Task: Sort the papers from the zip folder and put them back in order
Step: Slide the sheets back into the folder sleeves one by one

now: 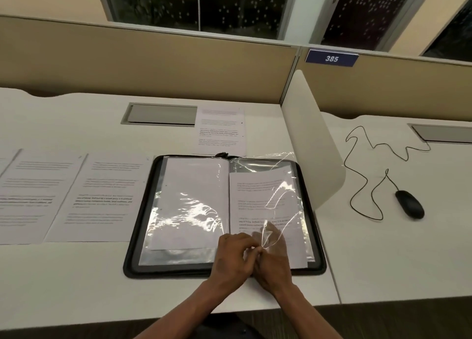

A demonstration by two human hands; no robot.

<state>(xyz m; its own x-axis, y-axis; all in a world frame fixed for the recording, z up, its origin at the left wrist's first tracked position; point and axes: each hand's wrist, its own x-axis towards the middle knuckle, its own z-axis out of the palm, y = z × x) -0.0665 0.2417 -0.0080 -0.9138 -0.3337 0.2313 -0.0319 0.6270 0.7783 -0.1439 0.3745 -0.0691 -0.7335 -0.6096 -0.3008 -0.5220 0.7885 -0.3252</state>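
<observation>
Nearest to us, our two hands meet at the bottom edge of the open zip folder (pixel 132 236), which lies flat on the white tabletop (pixel 76 274). The left hand (pixel 233 251) has its fingers curled in toward the right hand (pixel 272 258), and both seem to pinch the lower corner of a clear plastic sleeve (pixel 274 205) on the folder's right page; exactly which fingers hold the film we cannot tell, since the hands overlap. The sleeve rises from that pinched corner and stretches away from us, up and to the right, toward the folder's far right corner. Under it lies a printed sheet (pixel 255 200) with its long side running away from us, just beyond our fingertips, so the right hand is the nearer one to it. We judge that the sleeve is being held open so this sheet can slide along its length, and the pinched corner is the mouth that matters. The folder's left page holds a blank-looking sheet (pixel 194 198) under glossy film. Further out, to the left of the folder, two printed pages (pixel 107 198) lie side by side, with the edge of another at the frame's border. Beyond the folder's top edge one more page (pixel 221 130) sits near a grey cable hatch (pixel 162 114). On the neighbouring desk lies a black mouse (pixel 410 204).
</observation>
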